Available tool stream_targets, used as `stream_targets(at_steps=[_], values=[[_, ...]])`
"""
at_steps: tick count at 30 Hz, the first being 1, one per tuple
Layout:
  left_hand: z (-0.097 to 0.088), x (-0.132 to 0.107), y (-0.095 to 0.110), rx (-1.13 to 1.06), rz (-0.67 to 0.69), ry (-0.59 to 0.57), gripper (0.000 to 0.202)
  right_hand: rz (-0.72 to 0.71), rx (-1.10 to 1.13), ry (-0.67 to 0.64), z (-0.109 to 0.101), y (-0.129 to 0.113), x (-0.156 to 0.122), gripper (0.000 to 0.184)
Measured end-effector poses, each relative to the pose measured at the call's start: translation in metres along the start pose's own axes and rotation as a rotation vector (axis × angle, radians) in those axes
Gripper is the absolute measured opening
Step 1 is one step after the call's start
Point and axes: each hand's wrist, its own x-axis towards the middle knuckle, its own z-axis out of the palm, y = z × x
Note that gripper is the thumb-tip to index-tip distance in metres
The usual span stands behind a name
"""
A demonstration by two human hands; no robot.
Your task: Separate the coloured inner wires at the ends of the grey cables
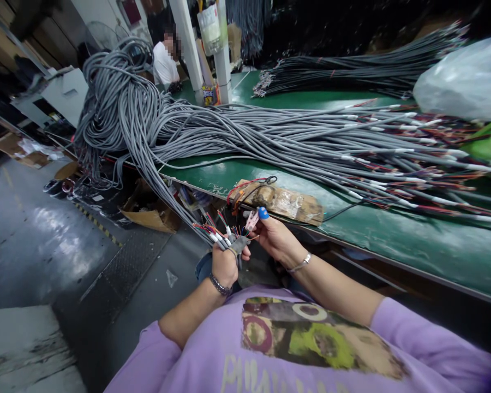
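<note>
My left hand is closed around a bunch of grey cables near their ends. White sleeves and fanned-out coloured wires stick up above the fist. A grey covering seems to wrap its thumb. Close on the right, my right hand pinches a small pinkish-white piece, whose exact kind I cannot make out. A blue cover sits on one of its fingertips. Thin loose wires spread between the two hands.
Many grey cables lie across the green table, heaped at its left end. A wooden block with wires sits at the near edge. Behind are black cables, a plastic bag, a green basket and a person.
</note>
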Motion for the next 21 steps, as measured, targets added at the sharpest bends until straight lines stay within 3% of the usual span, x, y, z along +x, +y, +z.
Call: stream_targets(at_steps=[15, 21], values=[[-0.011, -0.006, -0.002, -0.005, 0.026, -0.006, 0.022, 0.253, 0.000, -0.147, -0.014, 0.001, -0.011, 0.037], [-0.010, -0.010, 0.002, 0.034, 0.006, -0.013, 0.027, 0.219, -0.039, -0.191, -0.011, -0.009, -0.008, 0.038]])
